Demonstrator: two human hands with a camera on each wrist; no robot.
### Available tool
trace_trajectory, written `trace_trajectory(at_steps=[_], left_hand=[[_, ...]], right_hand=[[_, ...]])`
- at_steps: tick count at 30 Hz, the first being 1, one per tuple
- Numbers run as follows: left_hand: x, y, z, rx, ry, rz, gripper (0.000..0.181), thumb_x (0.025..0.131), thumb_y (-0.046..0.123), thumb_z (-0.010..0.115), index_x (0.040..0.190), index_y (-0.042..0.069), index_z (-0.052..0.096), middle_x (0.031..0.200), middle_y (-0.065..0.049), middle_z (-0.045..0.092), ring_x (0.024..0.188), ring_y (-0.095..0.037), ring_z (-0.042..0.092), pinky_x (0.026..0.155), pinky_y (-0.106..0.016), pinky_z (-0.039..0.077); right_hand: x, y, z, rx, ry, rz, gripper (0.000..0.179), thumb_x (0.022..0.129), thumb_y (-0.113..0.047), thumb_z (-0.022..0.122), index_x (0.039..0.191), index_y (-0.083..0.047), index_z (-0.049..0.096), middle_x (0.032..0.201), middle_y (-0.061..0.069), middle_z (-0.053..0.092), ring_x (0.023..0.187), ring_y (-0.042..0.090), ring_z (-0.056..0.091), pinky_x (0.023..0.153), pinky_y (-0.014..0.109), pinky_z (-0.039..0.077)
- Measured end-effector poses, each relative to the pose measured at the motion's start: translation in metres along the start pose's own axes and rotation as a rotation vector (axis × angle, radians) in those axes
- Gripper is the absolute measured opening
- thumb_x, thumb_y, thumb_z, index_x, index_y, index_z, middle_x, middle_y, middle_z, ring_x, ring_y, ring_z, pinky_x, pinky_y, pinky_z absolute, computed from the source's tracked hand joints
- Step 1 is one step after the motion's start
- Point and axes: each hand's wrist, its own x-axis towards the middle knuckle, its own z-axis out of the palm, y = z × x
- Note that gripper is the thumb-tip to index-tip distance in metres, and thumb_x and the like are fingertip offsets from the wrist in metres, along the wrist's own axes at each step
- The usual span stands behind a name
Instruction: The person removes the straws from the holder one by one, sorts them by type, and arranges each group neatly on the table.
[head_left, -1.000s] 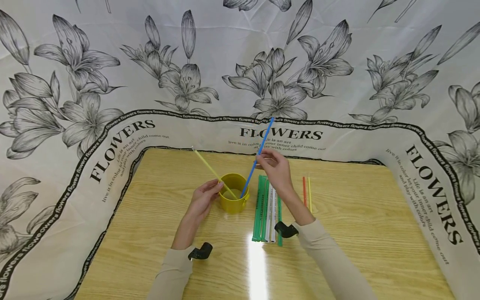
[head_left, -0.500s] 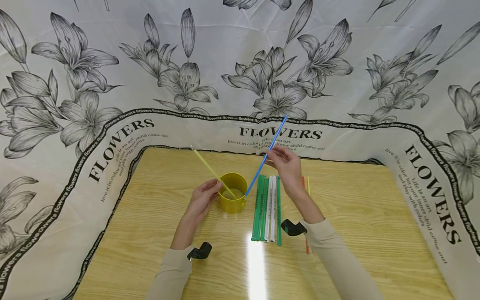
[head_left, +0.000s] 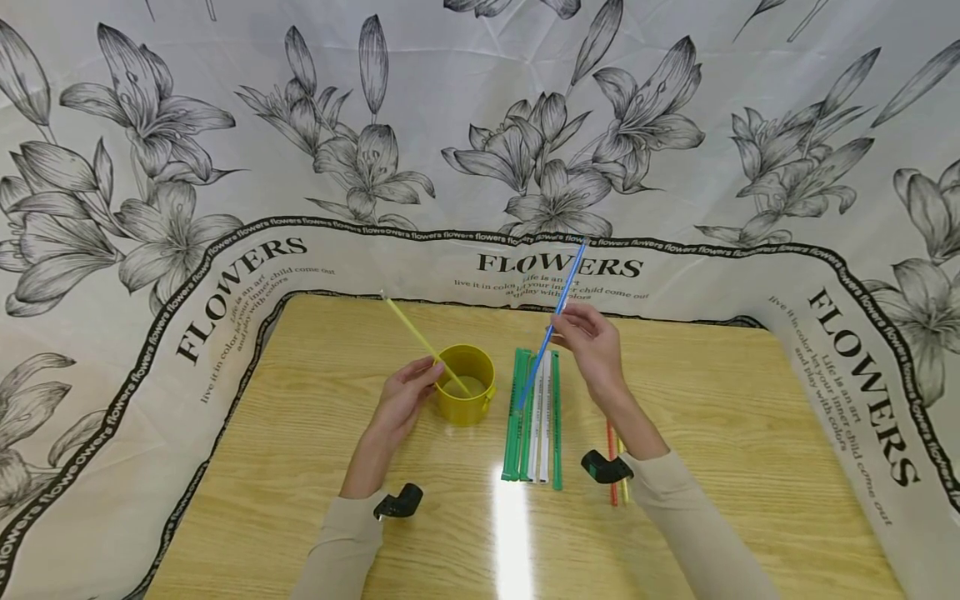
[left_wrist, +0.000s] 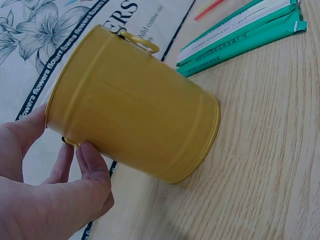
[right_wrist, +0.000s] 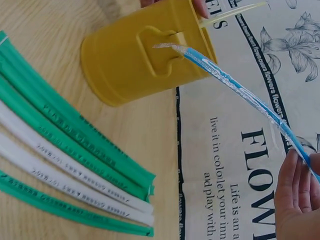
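Observation:
A small yellow pail [head_left: 463,412] stands on the table, its side handle [right_wrist: 150,55] facing the right wrist camera. My left hand [head_left: 401,396] pinches the pail's rim, thumb at the edge and fingers outside. A pale yellow straw [head_left: 408,323] leans in the pail, its top out past the rim on the left. Raised to the right of the pail, my right hand [head_left: 596,346] pinches a blue straw [head_left: 567,287] between thumb and fingers. That straw has a clear wrapper [right_wrist: 235,87] around it and slants, its lower end over the paper-wrapped straws.
Green wrapped straws [head_left: 512,454] and white wrapped straws [head_left: 545,425] lie side by side right of the pail. A red straw [head_left: 612,479] and a yellow straw [head_left: 624,483] lie partly under my right forearm. Flower-printed cloth [head_left: 405,267] rises behind the wooden table [head_left: 712,400].
The blue straw has come out of the pail and moved right with my right hand, its lower end now over the wrapped straws. My left hand stays at the rim.

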Motion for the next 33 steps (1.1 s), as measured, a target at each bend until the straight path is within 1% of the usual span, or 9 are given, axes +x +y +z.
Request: trace_trajectory(at_steps=[4, 11, 17, 22, 25, 28, 33], left_hand=[[0.001, 0.000, 0.000, 0.005, -0.005, -0.003, 0.045, 0.101, 0.008, 0.067, 0.141, -0.007, 0.053, 0.119, -0.008, 0.064, 0.109, -0.023, 0.060, 0.094, -0.028, 0.051], [0.001, 0.000, 0.000, 0.007, -0.012, -0.002, 0.046, 0.101, 0.008, 0.067, 0.141, -0.008, 0.053, 0.121, -0.009, 0.063, 0.110, -0.023, 0.060, 0.095, -0.029, 0.051], [0.001, 0.000, -0.001, 0.005, -0.018, 0.001, 0.046, 0.101, 0.008, 0.067, 0.142, -0.008, 0.052, 0.125, -0.011, 0.061, 0.115, -0.025, 0.059, 0.096, -0.029, 0.050], [0.001, -0.001, -0.001, 0.011, -0.012, 0.003, 0.045, 0.101, 0.008, 0.067, 0.141, -0.007, 0.052, 0.123, -0.011, 0.062, 0.113, -0.025, 0.060, 0.095, -0.029, 0.051], [0.002, -0.001, -0.001, 0.012, -0.006, 0.001, 0.044, 0.101, 0.008, 0.067, 0.141, -0.006, 0.054, 0.122, -0.010, 0.062, 0.112, -0.025, 0.060, 0.095, -0.030, 0.051], [0.002, -0.001, -0.001, 0.008, -0.004, 0.001, 0.044, 0.101, 0.008, 0.067, 0.141, -0.006, 0.054, 0.122, -0.010, 0.062, 0.111, -0.025, 0.060, 0.095, -0.030, 0.051], [0.002, -0.001, -0.001, 0.012, -0.012, 0.005, 0.046, 0.101, 0.009, 0.068, 0.141, -0.007, 0.053, 0.124, -0.012, 0.060, 0.114, -0.025, 0.059, 0.096, -0.031, 0.051]], right_hand=[[-0.004, 0.006, -0.010, -0.033, -0.004, 0.009, 0.035, 0.099, -0.004, 0.069, 0.126, 0.013, 0.055, 0.100, 0.002, 0.066, 0.087, 0.012, 0.070, 0.085, 0.030, 0.059], [-0.011, 0.015, -0.025, -0.111, -0.018, 0.026, 0.039, 0.099, -0.009, 0.070, 0.129, 0.012, 0.056, 0.102, 0.001, 0.068, 0.090, 0.011, 0.070, 0.089, 0.034, 0.058], [-0.016, 0.022, -0.035, -0.151, -0.009, 0.040, 0.042, 0.099, -0.012, 0.071, 0.131, 0.011, 0.058, 0.103, 0.000, 0.068, 0.091, 0.012, 0.070, 0.086, 0.030, 0.059], [-0.022, 0.026, -0.043, -0.206, -0.002, 0.046, 0.040, 0.099, -0.014, 0.071, 0.130, 0.010, 0.060, 0.103, 0.001, 0.069, 0.091, 0.012, 0.071, 0.087, 0.030, 0.059], [-0.025, 0.028, -0.049, -0.244, 0.001, 0.057, 0.040, 0.100, -0.015, 0.071, 0.130, 0.009, 0.060, 0.103, -0.001, 0.070, 0.091, 0.010, 0.071, 0.087, 0.030, 0.058], [-0.028, 0.030, -0.055, -0.263, 0.001, 0.062, 0.041, 0.099, -0.015, 0.071, 0.130, 0.009, 0.061, 0.103, -0.002, 0.071, 0.091, 0.008, 0.070, 0.087, 0.029, 0.058], [-0.033, 0.033, -0.065, -0.259, -0.005, 0.064, 0.041, 0.100, -0.015, 0.070, 0.131, 0.010, 0.060, 0.103, -0.004, 0.072, 0.091, 0.006, 0.070, 0.085, 0.027, 0.058]])
